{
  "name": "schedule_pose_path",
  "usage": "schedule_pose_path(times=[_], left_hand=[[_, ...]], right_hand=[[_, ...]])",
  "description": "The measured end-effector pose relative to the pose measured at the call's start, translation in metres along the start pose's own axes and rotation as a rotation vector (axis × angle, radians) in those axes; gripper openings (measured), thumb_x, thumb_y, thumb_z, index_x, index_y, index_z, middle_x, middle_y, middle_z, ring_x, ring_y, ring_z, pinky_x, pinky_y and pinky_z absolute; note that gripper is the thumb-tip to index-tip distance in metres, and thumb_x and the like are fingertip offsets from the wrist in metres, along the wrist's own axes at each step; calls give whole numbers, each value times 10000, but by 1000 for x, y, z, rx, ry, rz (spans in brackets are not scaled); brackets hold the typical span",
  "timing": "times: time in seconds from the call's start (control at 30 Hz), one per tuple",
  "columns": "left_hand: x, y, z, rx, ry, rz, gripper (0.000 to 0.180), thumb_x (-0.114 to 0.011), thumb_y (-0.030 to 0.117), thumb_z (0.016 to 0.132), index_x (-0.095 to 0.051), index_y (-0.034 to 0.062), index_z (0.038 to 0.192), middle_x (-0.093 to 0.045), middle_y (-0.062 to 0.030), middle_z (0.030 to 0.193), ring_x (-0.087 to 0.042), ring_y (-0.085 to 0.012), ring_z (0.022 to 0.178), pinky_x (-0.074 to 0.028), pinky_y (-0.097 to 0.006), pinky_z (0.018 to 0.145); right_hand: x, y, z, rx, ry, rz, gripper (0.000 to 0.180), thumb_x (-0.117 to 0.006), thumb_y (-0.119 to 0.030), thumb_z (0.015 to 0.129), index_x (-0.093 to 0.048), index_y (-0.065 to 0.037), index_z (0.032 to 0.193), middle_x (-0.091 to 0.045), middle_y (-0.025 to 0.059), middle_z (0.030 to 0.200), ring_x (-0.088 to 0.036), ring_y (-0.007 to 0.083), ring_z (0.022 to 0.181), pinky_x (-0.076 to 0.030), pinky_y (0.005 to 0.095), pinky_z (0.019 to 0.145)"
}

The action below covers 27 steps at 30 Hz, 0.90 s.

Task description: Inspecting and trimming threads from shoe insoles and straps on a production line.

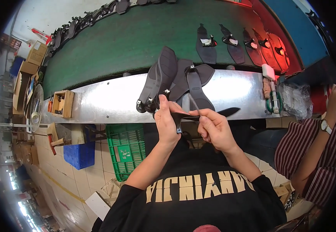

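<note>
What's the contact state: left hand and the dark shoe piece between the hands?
Touching. The head view shows the left hand holding one end of the dark shoe piece, with no gap between palm and piece.

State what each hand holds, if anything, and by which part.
The left hand grips a black shoe sole by its left end. The right hand seems to pinch a slim tool partway along.

I count one left hand point(168, 125), one right hand point(220, 133) and one dark piece point(231, 111) in their fingers. Just beyond the fingers overlap at least three dark soles point(168, 63); farther, rightward, five more soles point(206, 55). Leftward: one wooden box point(70, 103), one fan point(35, 115), one green crate point(116, 142), one blue bin point(79, 156).
</note>
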<state>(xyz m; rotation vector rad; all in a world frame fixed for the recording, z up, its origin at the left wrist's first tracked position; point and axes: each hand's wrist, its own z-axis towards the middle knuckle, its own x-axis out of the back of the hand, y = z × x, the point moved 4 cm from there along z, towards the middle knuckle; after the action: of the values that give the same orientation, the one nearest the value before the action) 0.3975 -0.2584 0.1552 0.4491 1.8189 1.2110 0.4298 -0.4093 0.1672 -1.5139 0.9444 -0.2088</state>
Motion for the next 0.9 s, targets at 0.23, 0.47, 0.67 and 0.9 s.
schedule_pose_path(times=[0.23,0.47,0.67,0.9], left_hand=[[0,13,9,42,65,-92,621,-336,499,1018,-429,82,566,-538,-95,558,-466,-147,442,-368,-259,427],[5,7,6,133,81,-202,600,-384,525,995,-420,94,580,-516,-79,547,-458,-147,425,-343,-262,393],[16,30,29,153,180,-389,558,-415,526,985,-484,88,646,-525,-58,590,-476,-150,451,-407,-252,421],[227,124,71,-344,572,-549,544,-546,485,930,-479,9,1186,-593,-153,1072,-607,-255,948,-552,-382,815]], right_hand=[[-15,-19,-12,522,89,-811,76,-590,-51,905,-605,-28,976,-592,66,635,-575,177,519,-439,283,491],[-33,-6,-6,597,153,-966,62,-632,-45,847,-588,-44,890,-601,131,694,-614,316,637,-466,393,555],[-53,3,-13,632,-2,-883,41,-622,-3,826,-621,-34,852,-612,118,709,-621,266,600,-492,342,548],[44,-21,17,384,463,-915,143,-643,-120,877,-617,-5,957,-603,112,774,-587,252,612,-472,325,568]])
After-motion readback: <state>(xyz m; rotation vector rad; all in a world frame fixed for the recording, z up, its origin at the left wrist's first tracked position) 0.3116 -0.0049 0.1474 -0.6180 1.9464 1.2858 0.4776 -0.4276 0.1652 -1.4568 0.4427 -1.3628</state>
